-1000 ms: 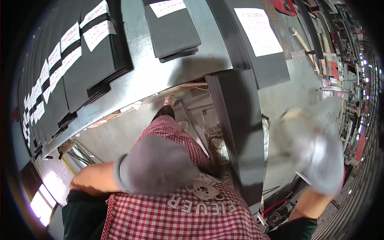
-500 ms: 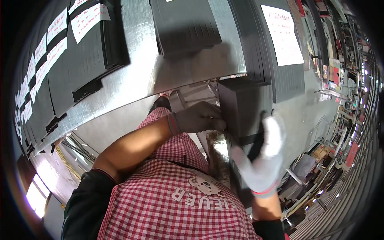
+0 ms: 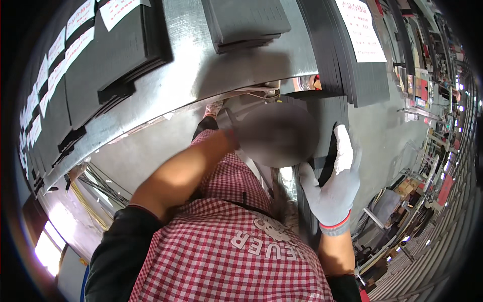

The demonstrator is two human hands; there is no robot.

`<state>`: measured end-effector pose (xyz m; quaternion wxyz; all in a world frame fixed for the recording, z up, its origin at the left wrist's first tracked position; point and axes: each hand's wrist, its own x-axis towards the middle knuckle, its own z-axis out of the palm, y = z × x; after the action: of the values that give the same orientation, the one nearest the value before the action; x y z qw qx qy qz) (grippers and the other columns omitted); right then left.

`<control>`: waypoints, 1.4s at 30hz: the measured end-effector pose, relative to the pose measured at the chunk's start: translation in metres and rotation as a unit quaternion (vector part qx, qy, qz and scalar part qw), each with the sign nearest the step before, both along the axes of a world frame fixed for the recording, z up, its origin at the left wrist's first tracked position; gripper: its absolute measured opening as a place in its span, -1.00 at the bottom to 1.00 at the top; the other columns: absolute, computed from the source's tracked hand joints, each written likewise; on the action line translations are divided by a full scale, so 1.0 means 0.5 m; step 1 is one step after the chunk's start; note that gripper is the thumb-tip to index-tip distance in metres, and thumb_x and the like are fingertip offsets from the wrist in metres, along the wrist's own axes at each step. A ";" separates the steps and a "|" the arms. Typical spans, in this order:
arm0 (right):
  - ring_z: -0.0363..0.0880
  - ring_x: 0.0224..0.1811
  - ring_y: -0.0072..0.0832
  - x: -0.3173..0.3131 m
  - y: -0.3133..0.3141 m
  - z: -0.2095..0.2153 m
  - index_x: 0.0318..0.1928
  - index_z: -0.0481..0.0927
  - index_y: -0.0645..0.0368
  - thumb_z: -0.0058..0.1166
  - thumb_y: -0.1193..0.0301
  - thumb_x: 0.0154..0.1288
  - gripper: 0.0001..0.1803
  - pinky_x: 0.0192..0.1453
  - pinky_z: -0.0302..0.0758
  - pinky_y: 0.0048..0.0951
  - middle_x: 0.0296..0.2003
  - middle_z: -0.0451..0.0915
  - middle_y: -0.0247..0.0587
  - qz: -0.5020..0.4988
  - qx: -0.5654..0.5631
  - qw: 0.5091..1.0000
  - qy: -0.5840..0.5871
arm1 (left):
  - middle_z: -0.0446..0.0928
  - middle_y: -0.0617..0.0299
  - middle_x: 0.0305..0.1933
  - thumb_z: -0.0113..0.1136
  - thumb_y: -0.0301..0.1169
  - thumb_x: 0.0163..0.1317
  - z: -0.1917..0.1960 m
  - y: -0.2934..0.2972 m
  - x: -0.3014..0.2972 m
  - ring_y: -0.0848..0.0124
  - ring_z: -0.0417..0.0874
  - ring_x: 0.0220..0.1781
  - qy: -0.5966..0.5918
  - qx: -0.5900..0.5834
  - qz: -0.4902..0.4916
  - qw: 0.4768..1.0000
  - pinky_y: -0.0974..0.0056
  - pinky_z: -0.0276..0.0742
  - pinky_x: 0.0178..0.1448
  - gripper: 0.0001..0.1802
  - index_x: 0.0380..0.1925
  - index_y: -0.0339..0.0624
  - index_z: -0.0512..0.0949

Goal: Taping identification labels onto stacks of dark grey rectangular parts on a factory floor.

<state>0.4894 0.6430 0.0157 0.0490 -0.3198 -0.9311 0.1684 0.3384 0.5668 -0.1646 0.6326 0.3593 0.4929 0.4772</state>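
A dark grey smear covers my left hand at the end of its forearm, in front of a stack of dark grey sheets. Its fingers cannot be made out, nor whether they hold anything. My right hand, in a pale grey glove with a red-edged cuff, is at the near right side of that stack. Its thumb and fingers are stretched apart, with a dark strip between them. Whether the fingertips touch the stack is unclear. Another dark stack with a white paper label stands just beyond.
Across the front runs a shiny metal table, bearing a dark stack in the middle and several labelled dark stacks at the left. Thin rods lie below the table. Racks and clutter line the right.
My left hand has moved right, across the front of the stack, and is now smeared. My right hand stays beside the stack, its fingers still apart. The whole view has shifted slightly.
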 end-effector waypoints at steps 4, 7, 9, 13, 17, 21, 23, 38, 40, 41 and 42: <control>0.37 0.12 0.29 -0.002 -0.007 0.002 0.38 0.21 0.15 0.36 0.36 -0.10 -0.03 0.23 0.38 0.03 0.18 0.33 0.38 -0.061 -0.029 0.997 0.027 | 0.63 0.14 -0.42 0.36 -0.36 0.03 0.173 -0.128 -0.152 0.36 0.63 -0.34 0.038 0.155 -0.074 0.984 0.22 0.52 -0.15 -0.82 -0.50 -0.27 0.64; 0.44 0.05 0.17 0.028 0.010 -0.014 0.37 0.20 0.20 0.38 0.35 -0.07 -0.04 0.16 0.43 -0.09 0.18 0.36 0.30 0.007 0.038 0.993 0.115 | 0.62 0.11 -0.50 0.35 -0.26 0.05 0.425 -0.052 -0.125 0.29 0.65 -0.34 0.339 0.197 -0.249 0.886 0.18 0.51 -0.18 -0.78 -0.41 -0.19 0.69; 0.47 0.04 0.08 0.055 0.017 -0.046 0.34 0.21 0.22 0.35 0.34 -0.01 -0.11 0.14 0.44 -0.16 0.19 0.37 0.23 0.023 0.003 0.980 0.199 | 0.64 0.13 -0.48 0.35 -0.24 0.06 0.448 0.013 -0.086 0.27 0.65 -0.39 0.275 0.163 -0.221 0.921 0.18 0.52 -0.22 -0.77 -0.38 -0.16 0.70; 0.53 0.04 -0.31 0.056 0.005 0.005 0.13 0.42 0.31 0.07 0.28 0.33 -0.54 0.13 0.45 -0.36 0.03 0.53 -0.04 -0.071 -0.201 0.938 0.272 | 0.50 0.13 -0.57 0.31 -0.21 0.09 0.322 0.113 -0.024 0.14 0.58 -0.43 0.246 0.293 -0.101 0.918 0.11 0.47 -0.26 -0.68 -0.65 -0.21 0.53; 0.61 -0.15 -0.47 0.160 0.151 0.060 -0.13 0.59 0.30 0.13 0.18 0.33 -0.62 0.17 0.40 -0.32 -0.22 0.66 -0.19 -0.234 -0.284 0.924 0.105 | 0.49 0.13 -0.48 0.28 -0.13 0.09 0.300 0.116 -0.010 0.08 0.55 -0.30 0.423 0.414 -0.074 0.802 0.03 0.44 -0.18 -0.66 -0.59 -0.18 0.54; 0.64 -0.35 -0.43 0.094 0.137 0.159 -0.26 0.65 0.19 0.15 0.19 0.30 -0.70 0.22 0.36 -0.23 -0.44 0.66 -0.27 -0.068 -0.246 0.932 0.259 | 0.45 0.14 -0.51 0.35 -0.15 -0.02 0.298 0.124 -0.003 0.04 0.53 -0.33 0.416 0.409 -0.080 0.808 0.02 0.44 -0.17 -0.68 -0.42 -0.14 0.56; 0.64 -0.36 -0.35 0.045 0.166 0.185 -0.41 0.66 0.12 0.23 0.22 0.17 -0.77 0.27 0.27 -0.10 -0.50 0.65 -0.25 0.189 -0.110 0.970 -0.107 | 0.49 0.14 -0.46 0.39 -0.24 -0.09 0.289 0.127 -0.015 0.04 0.53 -0.31 0.419 0.378 -0.056 0.824 0.04 0.44 -0.14 -0.54 -0.16 -0.10 0.51; 0.47 -0.39 -0.23 -0.028 0.196 0.130 -0.41 0.60 0.13 0.28 0.20 0.12 -0.74 0.32 0.22 0.06 -0.50 0.51 -0.24 0.108 0.230 0.961 0.109 | 0.55 0.09 -0.60 0.13 -0.05 0.09 0.379 0.160 -0.354 0.17 0.62 -0.42 0.741 0.087 -0.059 0.663 0.18 0.51 -0.19 -0.64 -0.59 -0.05 0.68; 0.48 -0.37 -0.22 -0.047 0.197 0.133 -0.35 0.60 0.16 0.29 0.23 0.12 -0.74 0.33 0.21 0.08 -0.44 0.52 -0.20 0.131 0.243 0.954 0.116 | 0.57 0.06 -0.60 -0.02 0.05 0.22 0.414 0.153 -0.304 0.14 0.67 -0.46 0.745 0.013 -0.124 0.655 0.07 0.53 -0.34 -0.53 -0.55 -0.02 0.69; 0.50 -0.30 -0.20 -0.041 0.193 0.134 -0.24 0.58 0.19 0.29 0.28 0.11 -0.71 0.32 0.20 0.09 -0.34 0.53 -0.15 0.119 0.213 0.960 0.140 | 0.52 0.08 -0.66 -0.01 -0.06 0.23 0.471 0.159 -0.241 0.15 0.65 -0.48 0.664 0.028 -0.189 0.723 0.12 0.56 -0.34 -0.60 -0.60 0.02 0.66; 0.52 -0.23 -0.17 -0.053 0.175 0.140 -0.14 0.56 0.21 0.29 0.33 0.09 -0.66 0.32 0.19 0.10 -0.25 0.54 -0.10 0.132 0.174 0.959 0.180 | 0.53 0.13 -0.63 0.01 -0.16 0.20 0.329 0.118 -0.206 0.20 0.61 -0.54 0.501 0.174 -0.045 0.847 0.18 0.54 -0.37 -0.67 -0.53 -0.05 0.66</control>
<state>0.4627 0.7304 0.0858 0.2485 -0.1453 -0.9555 0.0639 0.2355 0.6258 -0.0003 0.2478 0.6755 0.6348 0.2815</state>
